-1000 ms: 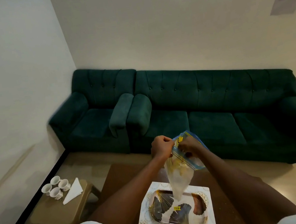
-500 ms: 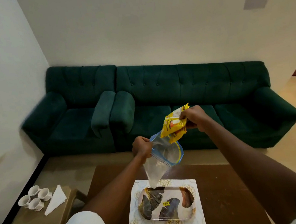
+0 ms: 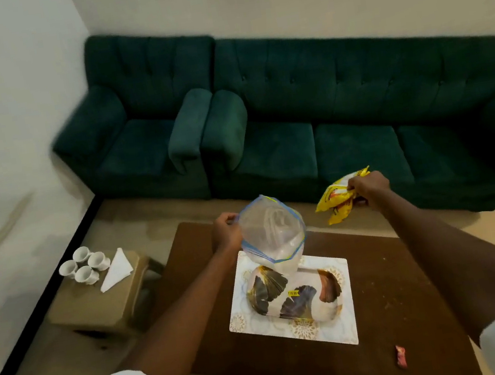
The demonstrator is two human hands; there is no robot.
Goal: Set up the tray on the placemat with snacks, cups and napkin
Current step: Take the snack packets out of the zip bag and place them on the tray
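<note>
Here, a green sofa (image 3: 324, 105) lines the wall behind the brown table (image 3: 400, 293), and a low side table (image 3: 97, 309) stands to the left. On the brown table lies the white placemat (image 3: 341, 330) with the patterned tray (image 3: 288, 296) on it, the tray's long axis running left to right along the mat's longer edge; above its far left end the left hand (image 3: 227, 230) pinches the rim of a clear zip bag (image 3: 273, 231), mouth gaping upward, bottom pointing down at the tray. The right hand (image 3: 368, 187), well apart from the bag, is clenched round yellow snack packets (image 3: 336, 199) that droop down and leftward, while the folded napkin (image 3: 116, 269), tip pointing away, and four white cups (image 3: 84, 264) just beside it sit on the side table.
</note>
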